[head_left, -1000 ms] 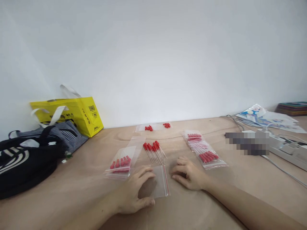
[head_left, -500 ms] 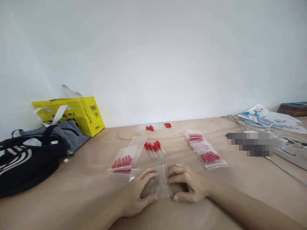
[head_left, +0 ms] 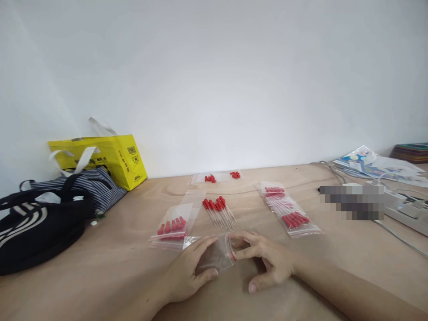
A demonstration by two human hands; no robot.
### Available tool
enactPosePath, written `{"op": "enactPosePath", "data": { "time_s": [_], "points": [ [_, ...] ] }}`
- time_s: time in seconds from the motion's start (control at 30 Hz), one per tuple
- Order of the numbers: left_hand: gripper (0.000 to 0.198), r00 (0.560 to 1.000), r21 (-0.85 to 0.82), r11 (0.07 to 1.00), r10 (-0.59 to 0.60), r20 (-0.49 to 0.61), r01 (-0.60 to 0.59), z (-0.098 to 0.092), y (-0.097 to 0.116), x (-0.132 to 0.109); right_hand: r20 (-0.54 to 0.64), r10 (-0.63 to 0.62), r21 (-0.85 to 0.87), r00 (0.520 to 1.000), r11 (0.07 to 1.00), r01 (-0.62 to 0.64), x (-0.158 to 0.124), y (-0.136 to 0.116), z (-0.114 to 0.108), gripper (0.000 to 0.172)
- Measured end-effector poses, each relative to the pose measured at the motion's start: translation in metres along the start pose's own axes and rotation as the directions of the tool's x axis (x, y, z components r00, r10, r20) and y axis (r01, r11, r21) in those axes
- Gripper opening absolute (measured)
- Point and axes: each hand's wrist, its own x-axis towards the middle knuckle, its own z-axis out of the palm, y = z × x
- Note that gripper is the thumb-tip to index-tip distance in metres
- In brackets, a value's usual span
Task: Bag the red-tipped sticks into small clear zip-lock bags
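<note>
A clear zip bag point(head_left: 219, 254) with a red line along its mouth lies on the table between my hands. My left hand point(head_left: 191, 266) rests on its left part, fingers stretched and thumb apart. At the mouth on the right is my right hand point(head_left: 265, 258); its fingertips touch the raised edge, and its thumb stands well away. Behind the bag lies a loose pile of droppers point(head_left: 219, 211) with red bulbs and thin pale stems. Bagged red-bulb droppers point(head_left: 172, 225) lie to the left, overlapping another clear bag, and a bagged row point(head_left: 289, 209) lies to the right.
Another clear bag with red bulbs point(head_left: 210, 179) lies near the wall. On the left stand a yellow tote point(head_left: 133, 165), a striped bag point(head_left: 107, 189) and a black bag point(head_left: 43, 236). Power strip point(head_left: 406, 209), cables and printed sheets point(head_left: 381, 165) are on the right.
My right fingers have moved onto the bag's mouth, which now lifts and bends. My right thumb has spread farther from the fingers. My left hand stays on the bag.
</note>
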Motion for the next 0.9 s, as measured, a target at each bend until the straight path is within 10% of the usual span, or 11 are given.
{"op": "enactPosePath", "data": {
  "time_s": [0.13, 0.27, 0.37, 0.9],
  "points": [
    [0.052, 0.999, -0.024, 0.999, -0.039, -0.035, 0.038, 0.0, 0.004, 0.002, -0.218, 0.208, 0.155, 0.954, 0.972, -0.177, 0.013, 0.014, 0.0, 0.027],
    [0.052, 0.999, -0.028, 0.999, -0.037, -0.035, 0.036, 0.001, 0.003, 0.004, -0.494, 0.56, 0.293, 0.665, 0.827, -0.479, 0.051, 0.047, -0.006, 0.023],
    [0.052, 0.998, -0.033, 0.998, -0.046, -0.032, 0.045, 0.0, 0.005, 0.005, -0.514, 0.631, 0.341, 0.582, 0.772, -0.537, 0.083, 0.075, -0.014, 0.022],
    [0.047, 1.0, -0.016, 1.0, -0.021, -0.014, 0.021, -0.001, 0.007, 0.005, -0.488, 0.742, 0.549, 0.459, 0.67, -0.5, 0.127, 0.111, -0.011, 0.021]
  ]
}}
